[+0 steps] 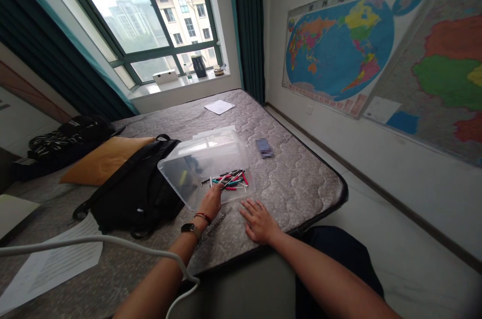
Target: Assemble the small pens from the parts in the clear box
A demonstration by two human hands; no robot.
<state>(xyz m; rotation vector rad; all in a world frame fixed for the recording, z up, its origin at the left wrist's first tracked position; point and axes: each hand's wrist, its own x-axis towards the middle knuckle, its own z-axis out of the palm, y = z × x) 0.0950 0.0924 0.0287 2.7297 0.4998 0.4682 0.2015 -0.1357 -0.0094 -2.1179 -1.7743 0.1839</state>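
A clear plastic box (pixel 203 151) lies tipped on its side on the mattress (pixel 297 183), its mouth facing me. Several pens (pixel 235 180) in black, red, teal and white are heaped on its lower wall. My left hand (pixel 211 202), with a watch and a red bracelet at the wrist, reaches in at the mouth. Its fingers are pinched at the near edge of the heap, on what looks like a dark pen; the fingertips are partly hidden. Flat on the mattress, just right of the box, rests my right hand (pixel 259 221), fingers spread and holding nothing.
Left of the box lies a black backpack (pixel 131 188), with an orange cushion (pixel 107 158) behind it. A white cable (pixel 113 240) crosses the lower left above a printed sheet (pixel 56 264). Beyond are a small blurred blue item (pixel 264 148) and white paper (pixel 219 107).
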